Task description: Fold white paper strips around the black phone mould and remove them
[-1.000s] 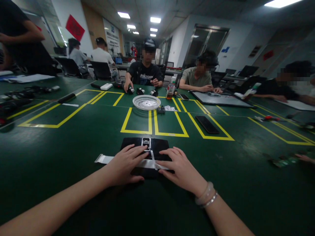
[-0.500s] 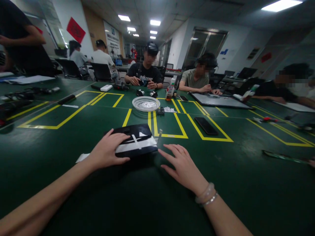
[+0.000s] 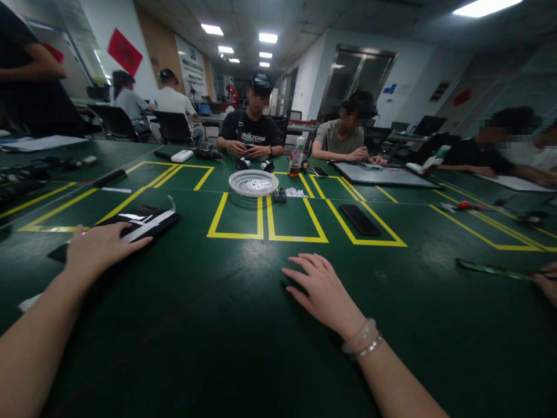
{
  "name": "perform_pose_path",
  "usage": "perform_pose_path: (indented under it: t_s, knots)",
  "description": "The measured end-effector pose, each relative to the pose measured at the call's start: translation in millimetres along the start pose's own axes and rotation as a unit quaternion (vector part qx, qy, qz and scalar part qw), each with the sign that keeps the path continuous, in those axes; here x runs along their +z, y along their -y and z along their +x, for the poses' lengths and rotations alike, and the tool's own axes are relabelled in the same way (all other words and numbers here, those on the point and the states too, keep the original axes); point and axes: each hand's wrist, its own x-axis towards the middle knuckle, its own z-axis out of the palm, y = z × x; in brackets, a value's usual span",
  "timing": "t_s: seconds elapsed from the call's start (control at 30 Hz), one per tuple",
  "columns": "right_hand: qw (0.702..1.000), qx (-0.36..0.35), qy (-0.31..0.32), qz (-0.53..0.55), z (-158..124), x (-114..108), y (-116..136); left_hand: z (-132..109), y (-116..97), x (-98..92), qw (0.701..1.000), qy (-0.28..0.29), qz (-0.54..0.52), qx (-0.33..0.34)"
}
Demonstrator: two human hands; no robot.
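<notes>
My left hand [image 3: 98,247] grips a flat, glossy black packet [image 3: 153,225] on the left of the green table. Its fingers lie over the packet, with the thumb along the near side. A white strip runs across the packet, and a thin pale piece sticks up at its far right corner. My wrist and palm hide part of it. Near the middle of the table, my right hand [image 3: 315,290] is open and empty, fingers spread just over or on the tabletop. Two bracelets [image 3: 365,339] circle that wrist.
Yellow tape rectangles [image 3: 235,235] mark the green table. Beyond my hands are a white round basket [image 3: 253,184], a black phone [image 3: 359,220] and a bottle [image 3: 296,159]. Cables [image 3: 39,168] lie far left. Several people sit around; a co-worker's hand [image 3: 546,281] is at the right edge.
My left hand has carried the black packet from the middle of the table to the left. My right hand has stayed nearly in place, now apart from the packet.
</notes>
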Motion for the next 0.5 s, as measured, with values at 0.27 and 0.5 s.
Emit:
perform_pose_path:
  t_s: [0.27, 0.5]
  knots:
    - [1.000, 0.007, -0.005, -0.008, -0.2, -0.6, -0.4, 13.4, 29.5, 22.1, 0.995, 0.041, -0.022, -0.083]
    - [1.000, 0.005, -0.010, -0.006, -0.6, 0.3, -0.8, 11.7, 26.4, 17.4, 0.992, 0.051, -0.065, -0.097]
